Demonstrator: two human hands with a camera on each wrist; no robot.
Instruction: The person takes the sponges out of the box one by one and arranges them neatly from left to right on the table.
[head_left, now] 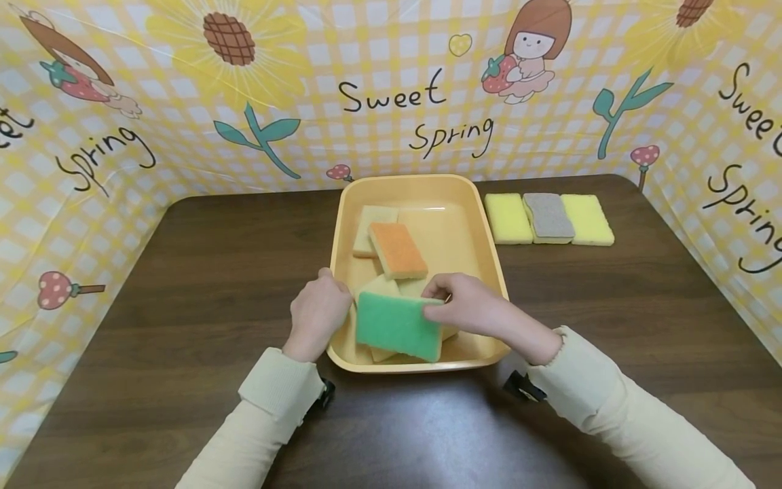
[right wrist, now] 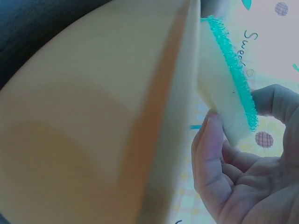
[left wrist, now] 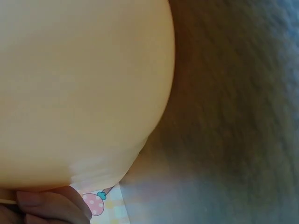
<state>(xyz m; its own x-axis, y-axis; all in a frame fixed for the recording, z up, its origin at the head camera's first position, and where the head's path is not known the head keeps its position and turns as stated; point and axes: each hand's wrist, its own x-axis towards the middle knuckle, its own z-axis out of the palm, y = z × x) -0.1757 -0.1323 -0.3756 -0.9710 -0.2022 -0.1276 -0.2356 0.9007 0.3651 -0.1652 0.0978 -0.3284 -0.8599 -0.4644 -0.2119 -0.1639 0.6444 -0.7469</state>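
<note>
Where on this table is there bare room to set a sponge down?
Bare tabletop lies left of the tray, and in front of the sponge row at right. The tray's near end is crowded: both hands and the green sponge.

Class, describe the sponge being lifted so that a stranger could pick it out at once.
Find the yellow tub in the middle of the brown table. At its near end, the right hand pinches the green-topped sponge. It is the only green one; the others there are orange or pale yellow.

Both sleeved arms are extended toward mid-frame; the left hand [head_left: 318, 314] is curled, the right hand [head_left: 469, 304] pinched.
</note>
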